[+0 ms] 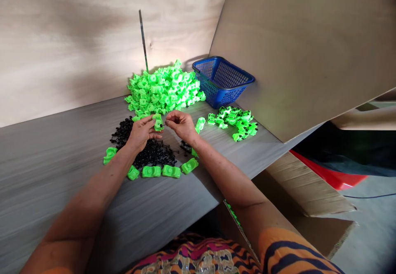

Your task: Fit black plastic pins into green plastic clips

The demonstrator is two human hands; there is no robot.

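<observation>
My left hand (142,133) grips a green plastic toy car body (158,119) between thumb and fingers, with a bit of black at its lower edge. Close by on its right, my right hand (183,126) is closed in a pinch on a small black wheel axle (164,125), which reaches toward the car body. Beneath the hands lies a pile of black wheel axles (156,153). Along its near side runs a row of green car bodies, among them one toy car body (151,171) in the middle.
A big heap of green car bodies (163,88) is piled against the back board. Right of it stands a blue basket (222,82). Green cars with black wheels (236,119) lie in a group before the right-hand panel (297,51). Cardboard (321,228) sits below the table's right edge.
</observation>
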